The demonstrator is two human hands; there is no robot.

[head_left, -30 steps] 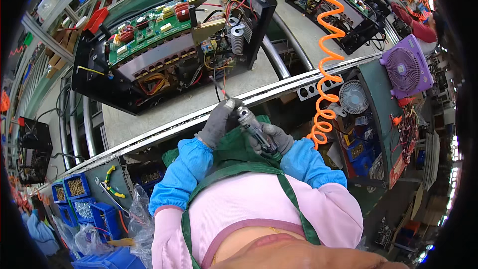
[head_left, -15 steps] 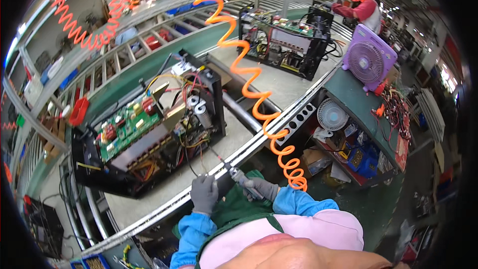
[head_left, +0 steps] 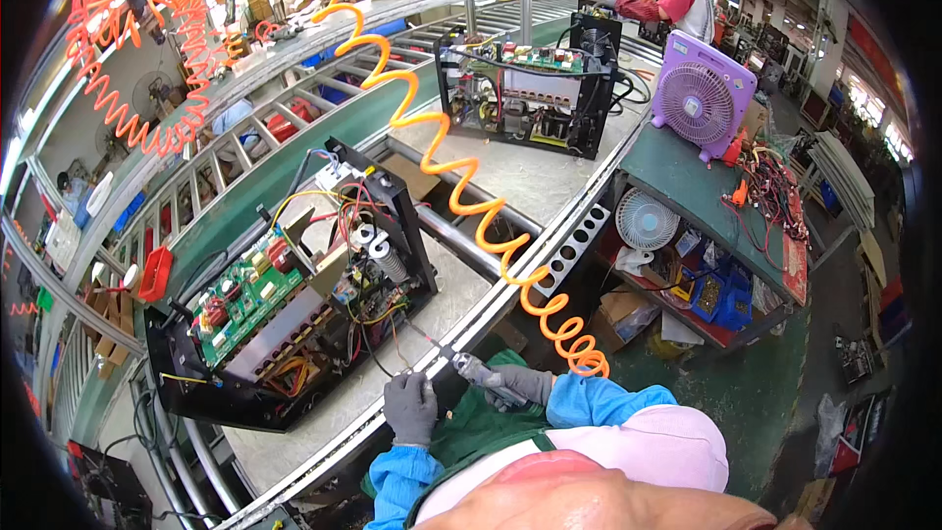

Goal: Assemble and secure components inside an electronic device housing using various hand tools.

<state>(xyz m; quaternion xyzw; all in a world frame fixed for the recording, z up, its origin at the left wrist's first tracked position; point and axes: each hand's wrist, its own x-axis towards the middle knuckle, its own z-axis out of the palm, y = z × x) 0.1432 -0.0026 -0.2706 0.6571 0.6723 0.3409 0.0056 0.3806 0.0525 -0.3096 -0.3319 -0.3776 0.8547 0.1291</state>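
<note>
On the work surface stands an open black electronics unit (head_left: 289, 334) with a green circuit board (head_left: 257, 292), coils and loose wires. My left hand (head_left: 410, 408), in a grey glove, is closed at the near metal rail; thin wires (head_left: 378, 358) from the unit run down to its fingertips. Just right of it, my right hand (head_left: 525, 386), also gloved, wraps round a grey air screwdriver (head_left: 481, 371). Its slim bit points up and left toward the unit, apart from it. An orange coiled hose (head_left: 500, 240) hangs down to beside my right sleeve; its join to the tool is hidden.
A second open unit (head_left: 530, 88) stands farther along the line. At right, a purple fan (head_left: 702, 93) sits on a green bench (head_left: 677, 172), with a white fan (head_left: 648, 221) and blue bins below. A roller conveyor (head_left: 226, 162) runs behind. Another person (head_left: 677, 0) works far right.
My view has tilted and shifted a little, so the units and hose sit farther left. Both hands keep nearly the same pose, still close together at the rail.
</note>
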